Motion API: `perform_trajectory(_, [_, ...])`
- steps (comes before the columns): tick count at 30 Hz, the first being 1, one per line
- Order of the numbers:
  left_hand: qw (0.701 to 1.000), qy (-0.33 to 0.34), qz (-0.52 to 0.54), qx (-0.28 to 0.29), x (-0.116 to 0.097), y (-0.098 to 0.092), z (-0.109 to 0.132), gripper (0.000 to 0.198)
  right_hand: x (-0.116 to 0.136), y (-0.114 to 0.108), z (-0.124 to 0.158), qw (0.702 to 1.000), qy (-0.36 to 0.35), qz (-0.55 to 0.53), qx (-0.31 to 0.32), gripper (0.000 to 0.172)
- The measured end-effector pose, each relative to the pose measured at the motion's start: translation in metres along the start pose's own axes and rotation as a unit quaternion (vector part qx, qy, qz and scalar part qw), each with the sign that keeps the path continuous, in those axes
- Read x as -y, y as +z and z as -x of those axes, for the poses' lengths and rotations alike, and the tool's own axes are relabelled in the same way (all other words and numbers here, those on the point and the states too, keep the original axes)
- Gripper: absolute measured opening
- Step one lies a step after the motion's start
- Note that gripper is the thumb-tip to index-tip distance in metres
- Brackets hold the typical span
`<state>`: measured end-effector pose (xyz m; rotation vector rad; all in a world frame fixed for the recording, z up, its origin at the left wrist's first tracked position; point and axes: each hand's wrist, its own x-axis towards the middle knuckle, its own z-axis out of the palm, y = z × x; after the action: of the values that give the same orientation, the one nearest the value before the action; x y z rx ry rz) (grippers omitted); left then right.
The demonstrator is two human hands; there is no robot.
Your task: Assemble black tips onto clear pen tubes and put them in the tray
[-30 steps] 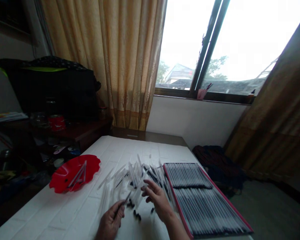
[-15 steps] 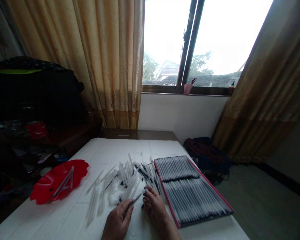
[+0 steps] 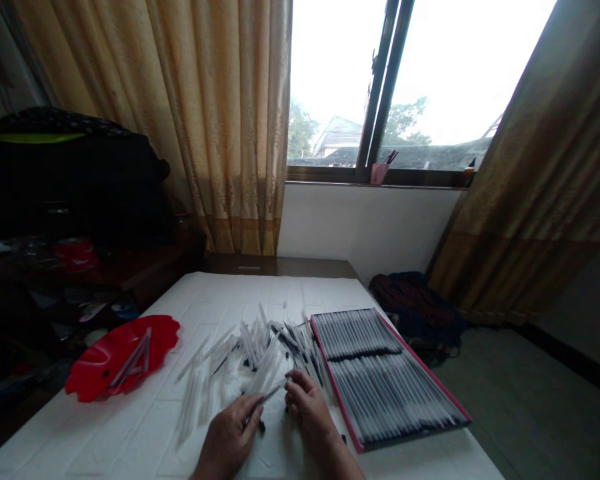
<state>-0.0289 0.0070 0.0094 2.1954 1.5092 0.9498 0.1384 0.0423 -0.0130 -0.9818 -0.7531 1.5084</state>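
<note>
**Fine fingertip work with little room for a slip**

At far left, the red dish (image 3: pixel 87 363) holds a few clear sticks (image 3: pixel 135 360); its wavy rim sits near the table edge, so a stray elbow could tip it. Next, loose clear tubes (image 3: pixel 185 417) lie in a jumble on the white tabletop (image 3: pixel 105 440); a sleeve or wrist brushing them might set some rolling.

The left hand (image 3: pixel 230 433) pinches a slim rod (image 3: pixel 271 393) between thumb and fingers, its far end angled up towards the other hand. Too light a pinch could let it twist or drop. A small black piece (image 3: pixel 263 427) lies just beside that hand and could easily be knocked away.

The right hand (image 3: pixel 307 403) curls its fingertips at the rod's tip; whether they grip it, I cannot tell. Poor alignment there might make it skid. Rightmost, the pink-edged tray (image 3: pixel 340 407) of packed sticks lies close to that forearm, which could jog it.
</note>
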Motion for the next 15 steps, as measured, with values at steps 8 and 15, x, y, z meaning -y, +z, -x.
perform_trajectory(8, [0.996,0.047,-0.079,0.021,0.016,-0.007,0.001,0.026,0.005,-0.001,0.003,0.982,-0.005,0.175,0.070,0.017])
perform_trajectory(15, [0.991,0.096,-0.090,0.025,0.021,-0.001,0.002,0.024,0.017,-0.006,0.010,0.954,0.036,0.277,0.108,0.025])
